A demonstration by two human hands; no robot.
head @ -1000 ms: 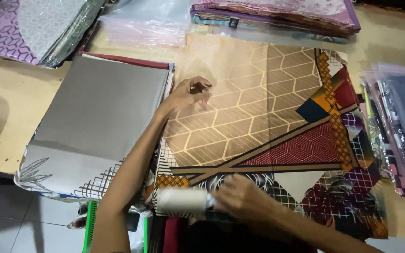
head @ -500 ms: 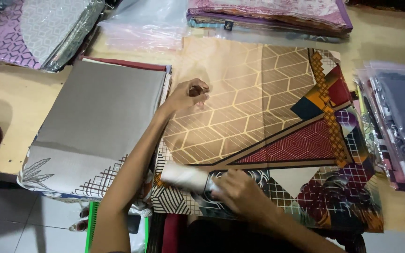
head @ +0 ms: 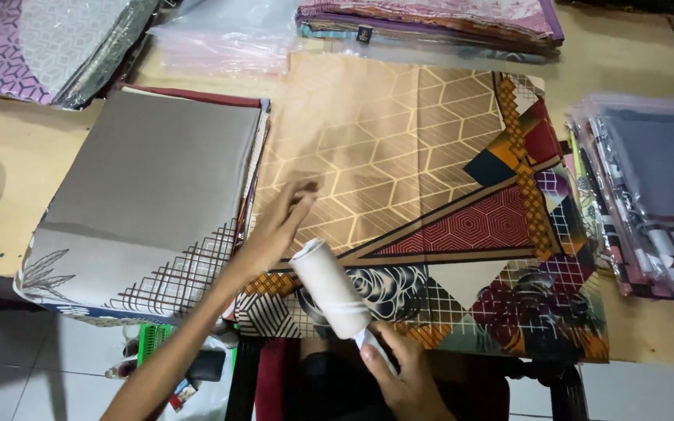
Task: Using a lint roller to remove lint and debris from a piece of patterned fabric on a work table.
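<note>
A folded cloth [head: 423,179] with a tan honeycomb pattern and red, orange and floral patches lies flat on the wooden table [head: 641,62]. My left hand [head: 278,230] rests flat on the cloth's left part, fingers together. My right hand [head: 403,378] grips the handle of a white lint roller [head: 329,287], whose roll lies on the cloth's near edge, angled up to the left toward my left hand.
A folded grey cloth [head: 150,195] with line drawings lies left of the patterned one. Bagged cloths [head: 657,187] are stacked at the right, more folded cloths [head: 431,19] at the back, clear plastic bags [head: 220,39] behind. A green comb [head: 150,343] lies below the table's edge.
My left hand slid down the cloth toward me. The lint roller turned from lying sideways to pointing up-left, and my right hand dropped back to the table's near edge.
</note>
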